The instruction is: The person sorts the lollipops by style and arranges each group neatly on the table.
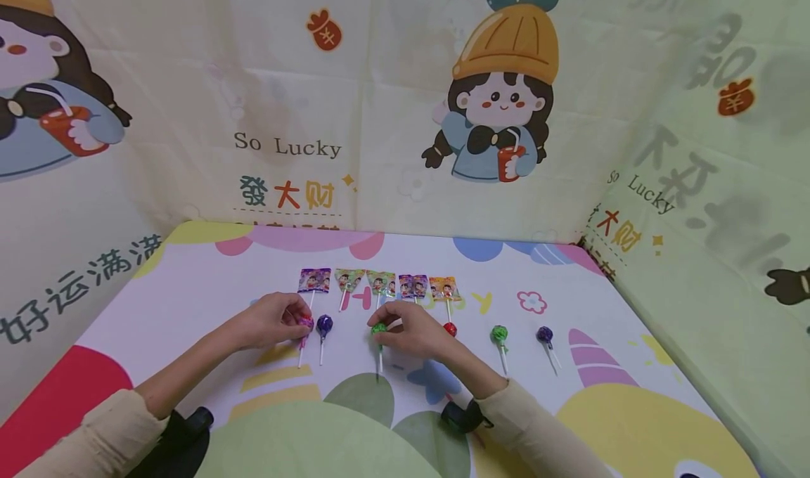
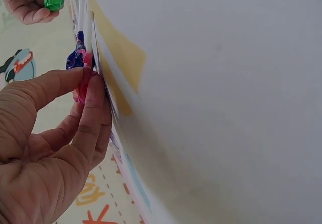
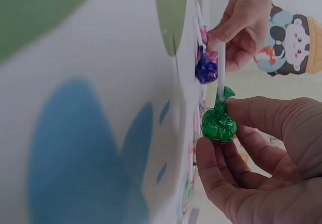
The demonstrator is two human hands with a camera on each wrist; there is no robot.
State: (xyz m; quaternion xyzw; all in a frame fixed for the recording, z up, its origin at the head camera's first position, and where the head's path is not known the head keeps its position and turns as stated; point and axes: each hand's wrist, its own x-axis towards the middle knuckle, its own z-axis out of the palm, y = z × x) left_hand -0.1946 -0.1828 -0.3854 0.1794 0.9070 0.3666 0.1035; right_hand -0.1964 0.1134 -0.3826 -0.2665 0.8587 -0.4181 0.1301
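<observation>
My left hand pinches the head of a pink lollipop between thumb and fingertips, close to the tabletop. Just right of it lies a dark blue lollipop, its stick pointing towards me. My right hand holds a green lollipop by its wrapped head, thumb on one side and fingers on the other. In the right wrist view this lollipop stands off the table surface. A red lollipop shows beside the right wrist, partly hidden by it.
Behind the hands runs a row of flat-packed lollipops, from a purple packet to an orange packet. Another green lollipop and a dark blue one lie to the right. Printed cloth walls enclose the table's back and sides.
</observation>
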